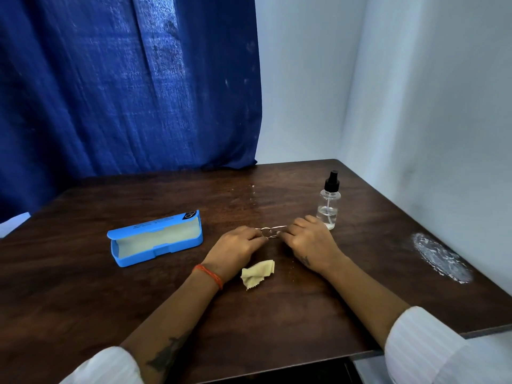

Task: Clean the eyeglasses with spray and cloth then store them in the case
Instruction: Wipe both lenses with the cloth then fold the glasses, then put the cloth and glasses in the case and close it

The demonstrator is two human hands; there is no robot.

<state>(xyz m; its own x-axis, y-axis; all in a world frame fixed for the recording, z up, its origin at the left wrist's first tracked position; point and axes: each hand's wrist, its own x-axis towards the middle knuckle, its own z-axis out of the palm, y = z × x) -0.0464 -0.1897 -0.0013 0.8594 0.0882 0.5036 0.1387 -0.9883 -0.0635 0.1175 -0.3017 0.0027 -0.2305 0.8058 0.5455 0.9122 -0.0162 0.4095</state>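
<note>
Blue glasses case [155, 239] lies open at the left of the bench [277, 314], lid back, seemingly ready for storing. Beside it the left hand [235, 248] and right hand [310, 242] pinch the wire eyeglasses [270, 232] by their ends, fingers clamped, low over the wood. A cloth [257, 273] waits just below; the spray bottle [329, 202] stands upright within the right hand's reach.

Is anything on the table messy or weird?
Yes. A whitish, scuffed patch marks the dark table near its right edge, and tiny shiny droplets sit beyond the eyeglasses. I cannot tell what either one is.
</note>
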